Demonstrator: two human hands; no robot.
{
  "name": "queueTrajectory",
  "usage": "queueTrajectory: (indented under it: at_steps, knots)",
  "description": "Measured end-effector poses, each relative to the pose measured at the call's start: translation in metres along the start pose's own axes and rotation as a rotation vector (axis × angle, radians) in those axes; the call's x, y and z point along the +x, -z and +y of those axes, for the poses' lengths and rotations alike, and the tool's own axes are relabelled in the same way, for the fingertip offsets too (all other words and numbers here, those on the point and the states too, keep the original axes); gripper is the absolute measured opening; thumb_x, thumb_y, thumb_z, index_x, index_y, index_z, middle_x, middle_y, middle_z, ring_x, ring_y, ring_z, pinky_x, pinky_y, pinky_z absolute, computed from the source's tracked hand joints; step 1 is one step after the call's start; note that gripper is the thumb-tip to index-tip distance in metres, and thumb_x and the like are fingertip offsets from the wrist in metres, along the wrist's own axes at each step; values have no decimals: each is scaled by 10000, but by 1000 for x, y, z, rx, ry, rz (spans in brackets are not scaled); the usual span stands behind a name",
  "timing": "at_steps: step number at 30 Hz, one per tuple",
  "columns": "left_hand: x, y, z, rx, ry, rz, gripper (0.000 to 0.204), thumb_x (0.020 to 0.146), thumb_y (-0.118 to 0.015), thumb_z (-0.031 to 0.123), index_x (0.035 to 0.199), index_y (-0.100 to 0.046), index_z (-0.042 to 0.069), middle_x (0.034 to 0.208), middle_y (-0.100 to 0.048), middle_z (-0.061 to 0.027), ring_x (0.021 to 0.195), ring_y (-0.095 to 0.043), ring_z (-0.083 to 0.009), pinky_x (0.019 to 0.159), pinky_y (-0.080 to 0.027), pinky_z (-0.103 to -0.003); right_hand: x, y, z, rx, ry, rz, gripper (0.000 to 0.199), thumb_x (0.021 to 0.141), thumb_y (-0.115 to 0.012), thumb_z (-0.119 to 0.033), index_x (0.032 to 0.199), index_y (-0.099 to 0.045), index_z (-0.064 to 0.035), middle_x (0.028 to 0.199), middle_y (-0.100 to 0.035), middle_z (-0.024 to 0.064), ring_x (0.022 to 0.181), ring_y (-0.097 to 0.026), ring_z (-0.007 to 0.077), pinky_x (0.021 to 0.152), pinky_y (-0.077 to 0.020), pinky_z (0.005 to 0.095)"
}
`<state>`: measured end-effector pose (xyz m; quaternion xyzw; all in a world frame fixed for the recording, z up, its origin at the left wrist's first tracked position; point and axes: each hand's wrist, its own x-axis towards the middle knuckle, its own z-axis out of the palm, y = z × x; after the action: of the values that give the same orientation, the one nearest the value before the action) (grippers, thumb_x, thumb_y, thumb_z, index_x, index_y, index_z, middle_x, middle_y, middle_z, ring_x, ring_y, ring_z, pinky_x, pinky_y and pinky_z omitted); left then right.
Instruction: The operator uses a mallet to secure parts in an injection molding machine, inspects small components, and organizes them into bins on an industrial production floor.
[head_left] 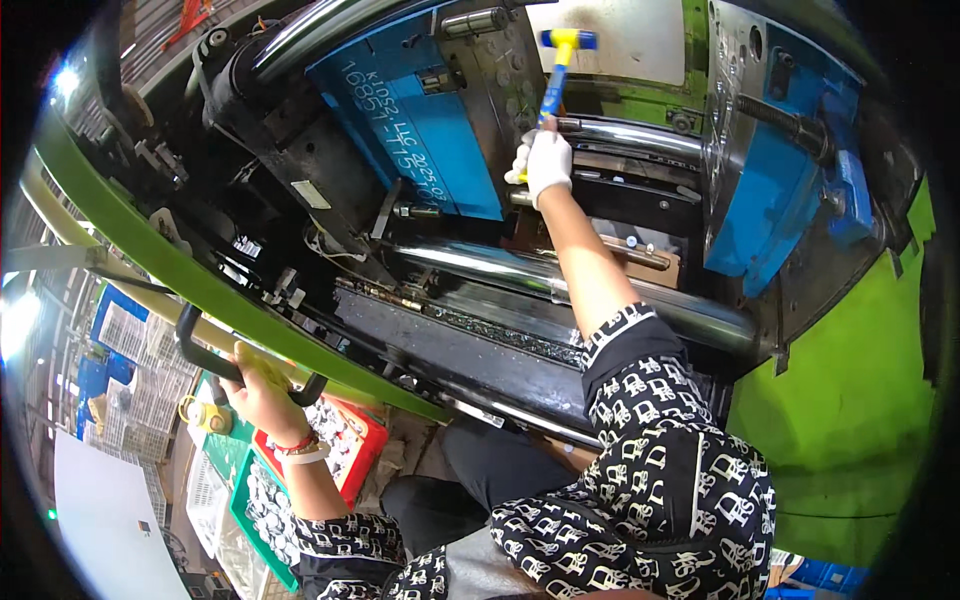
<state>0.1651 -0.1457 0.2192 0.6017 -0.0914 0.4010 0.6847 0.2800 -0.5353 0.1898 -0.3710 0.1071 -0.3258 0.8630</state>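
Note:
My right hand (547, 165), in a white glove, is wrapped around the handle of a yellow-and-blue mallet (553, 92). The mallet points up, its head beside the metal face of the left blue mould half (410, 130); I cannot tell whether they touch. Across the gap stands the right mould half (765, 190), also blue with a metal face. My left hand (262, 395) is bare, with bands at the wrist, and closes on a black door handle (203, 357). That handle is fixed to the curved green machine door (200, 265).
Shiny steel bars (470, 262) run across the machine, one below my right forearm. A green panel (840, 420) stands at the right. Below the door are a red crate (376, 450) and a green crate (240, 512), both holding small pale parts. Stacked white crates (135, 380) stand farther left.

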Motion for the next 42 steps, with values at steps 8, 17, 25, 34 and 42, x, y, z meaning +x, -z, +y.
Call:
queueTrajectory:
  at_steps: [8,17,25,34,42]
  knots:
    - [-1,3,-1,20,17,-16,117,912,-487,152,830,-515,74,503,-347,69,394,-287,-12,366,-218,-190,-48,-9,41,339,479,256,476,898,-317,-565,783,-395,-109,457,-381,20,330,-407,141,311,-395,297]
    - [-1,3,3,-27,23,-61,118,916,-489,158,821,-505,90,507,-365,72,397,-292,-6,370,-216,-184,-65,25,54,-56,145,124,500,884,-389,-548,701,-449,-87,454,-427,33,296,-414,167,297,-434,344]
    - [-2,1,4,25,27,-14,115,919,-485,168,847,-513,83,512,-366,74,395,-295,-6,365,-222,-183,-67,-11,52,-22,-74,-14,500,897,-362,-540,716,-436,-80,458,-432,54,330,-441,187,294,-362,346]
    - [-2,2,1,30,31,-49,142,929,-455,175,906,-535,60,511,-362,67,389,-297,-12,363,-239,-185,-70,8,44,157,312,174,463,911,-332,-522,804,-415,-79,456,-432,51,312,-433,173,294,-419,333]
    - [-2,3,3,34,26,-57,127,923,-460,163,887,-531,64,526,-370,70,402,-298,-9,372,-234,-185,-76,-3,45,32,-125,-8,490,884,-388,-550,775,-435,-75,465,-395,46,324,-410,184,306,-389,359]
